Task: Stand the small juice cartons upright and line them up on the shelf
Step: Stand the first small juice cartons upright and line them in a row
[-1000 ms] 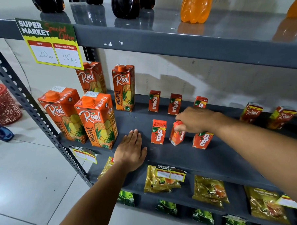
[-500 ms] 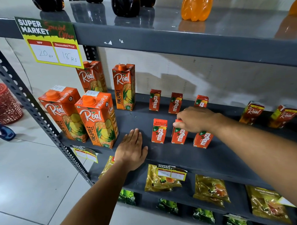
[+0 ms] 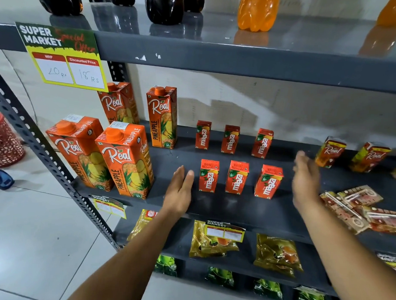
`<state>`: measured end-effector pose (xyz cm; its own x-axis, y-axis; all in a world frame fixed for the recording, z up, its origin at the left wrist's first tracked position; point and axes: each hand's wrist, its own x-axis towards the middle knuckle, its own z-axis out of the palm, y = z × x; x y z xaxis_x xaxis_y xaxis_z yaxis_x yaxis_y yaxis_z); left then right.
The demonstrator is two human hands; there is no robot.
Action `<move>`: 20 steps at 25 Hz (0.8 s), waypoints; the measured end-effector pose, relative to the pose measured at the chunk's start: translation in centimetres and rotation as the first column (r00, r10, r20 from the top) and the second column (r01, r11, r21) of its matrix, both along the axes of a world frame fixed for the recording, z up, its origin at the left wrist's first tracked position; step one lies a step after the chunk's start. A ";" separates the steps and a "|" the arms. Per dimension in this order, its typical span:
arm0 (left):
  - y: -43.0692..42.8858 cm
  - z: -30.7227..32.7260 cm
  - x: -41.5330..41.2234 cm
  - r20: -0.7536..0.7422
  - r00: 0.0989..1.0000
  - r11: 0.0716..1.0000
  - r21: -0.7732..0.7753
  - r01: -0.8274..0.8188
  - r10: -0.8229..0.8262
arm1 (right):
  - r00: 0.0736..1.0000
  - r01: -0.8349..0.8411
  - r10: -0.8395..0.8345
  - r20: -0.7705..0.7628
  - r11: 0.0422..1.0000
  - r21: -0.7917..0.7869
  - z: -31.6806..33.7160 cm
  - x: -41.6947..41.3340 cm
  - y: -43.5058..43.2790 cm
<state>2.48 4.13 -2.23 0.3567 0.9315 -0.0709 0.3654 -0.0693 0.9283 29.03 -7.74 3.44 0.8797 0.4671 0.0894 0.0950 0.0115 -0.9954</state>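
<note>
The right hand (image 3: 305, 179), which half a second ago was pinching the middle front carton (image 3: 236, 177), is now hanging open and empty just right of the near row, fingers loosely spread and slightly blurred. That carton is standing upright between the left front carton (image 3: 209, 175) and the right front carton (image 3: 268, 182), giving a near row of three in front of a far row of three (image 3: 230, 139). The left hand (image 3: 179, 190) is lying flat and open on the shelf (image 3: 235, 210), holding nothing, just left of the near row. The right carton is leaning slightly; the rows are looking nearly finished.
</note>
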 end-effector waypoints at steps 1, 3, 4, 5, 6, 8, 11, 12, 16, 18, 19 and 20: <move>-0.5 0.7 1.3 0.137 0.990 0.995 -0.094 -0.028 0.041 | 0.986 -0.050 0.054 -0.155 0.998 0.030 -1.0 0.0 0.1; -1.2 1.7 3.6 0.243 0.968 0.983 -0.181 -0.024 0.068 | 0.918 -0.154 0.189 -0.348 0.980 0.126 -1.9 -0.3 0.7; -1.4 2.1 4.6 0.261 0.961 0.979 -0.202 -0.034 0.087 | 0.889 -0.192 0.240 -0.391 0.969 0.157 -2.1 -0.6 1.1; -1.4 2.3 5.4 0.280 0.953 0.973 -0.227 -0.050 0.115 | 0.875 -0.219 0.267 -0.403 0.962 0.163 -2.4 -1.2 1.4; -1.5 2.3 6.0 0.299 0.945 0.968 -0.243 -0.059 0.132 | 0.878 -0.236 0.271 -0.395 0.962 0.135 -2.7 -1.7 1.9; -2.0 2.4 7.1 0.340 0.933 0.967 -0.253 -0.035 0.123 | 0.900 -0.246 0.255 -0.353 0.967 0.071 -3.1 -3.3 2.9; -2.7 2.2 8.5 0.365 0.925 0.962 -0.273 -0.002 0.106 | 0.916 -0.215 0.224 -0.333 0.975 0.064 -3.1 -5.0 4.0; -2.7 2.1 8.7 0.364 0.926 0.962 -0.275 0.000 0.104 | 0.920 -0.207 0.217 -0.325 0.976 0.066 -3.2 -5.1 4.2; -2.3 1.6 8.5 0.351 0.934 0.962 -0.270 0.029 0.071 | 0.910 -0.243 0.257 -0.326 0.966 0.084 -3.5 -4.9 4.0; -2.3 1.8 8.4 0.355 0.932 0.960 -0.278 0.036 0.067 | 0.900 -0.254 0.263 -0.348 0.965 0.072 -3.5 -4.8 3.9; -2.2 1.9 8.4 0.353 0.933 0.959 -0.280 0.037 0.067 | 0.896 -0.257 0.267 -0.355 0.963 0.076 -3.5 -4.9 3.9; -2.2 2.0 8.3 0.345 0.936 0.960 -0.278 0.032 0.068 | 0.895 -0.261 0.274 -0.353 0.962 0.086 -3.5 -5.0 3.8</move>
